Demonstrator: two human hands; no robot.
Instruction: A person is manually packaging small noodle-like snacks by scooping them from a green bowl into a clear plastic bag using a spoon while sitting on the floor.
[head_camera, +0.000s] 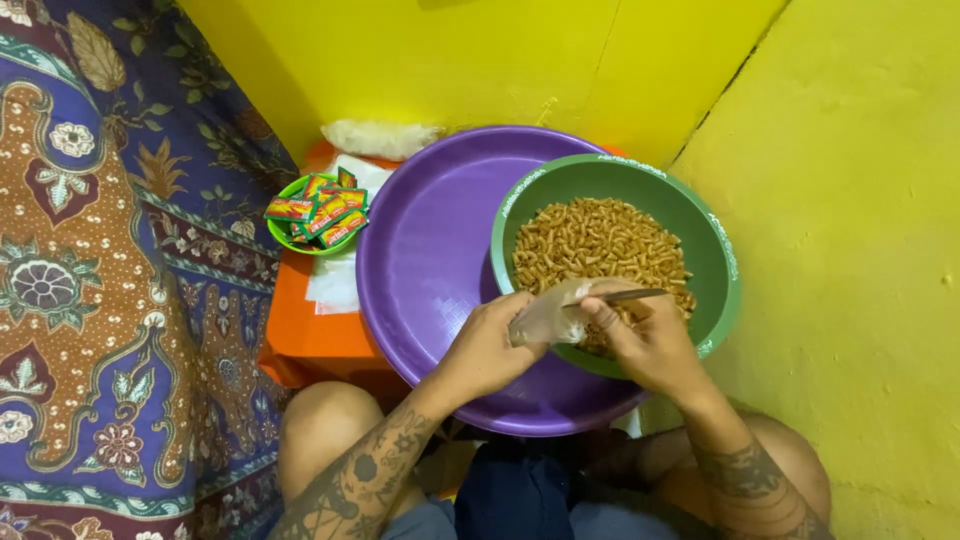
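Yellow walls corner an orange surface (310, 335); left hand (487, 345) fingers pinch a small clear bag (548, 315), right hand (645, 340) fingers grip a spoon handle (620, 296) over the green bowl (715, 250) of snack sticks (595, 240).

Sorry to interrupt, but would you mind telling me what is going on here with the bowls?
A seated person holds a small clear plastic bag in the left hand, over a green bowl of short tan snack sticks. The right hand holds a thin utensil at the bag's mouth. The green bowl sits inside a large purple basin. Beside it, a small green bowl holds red and green sachets.
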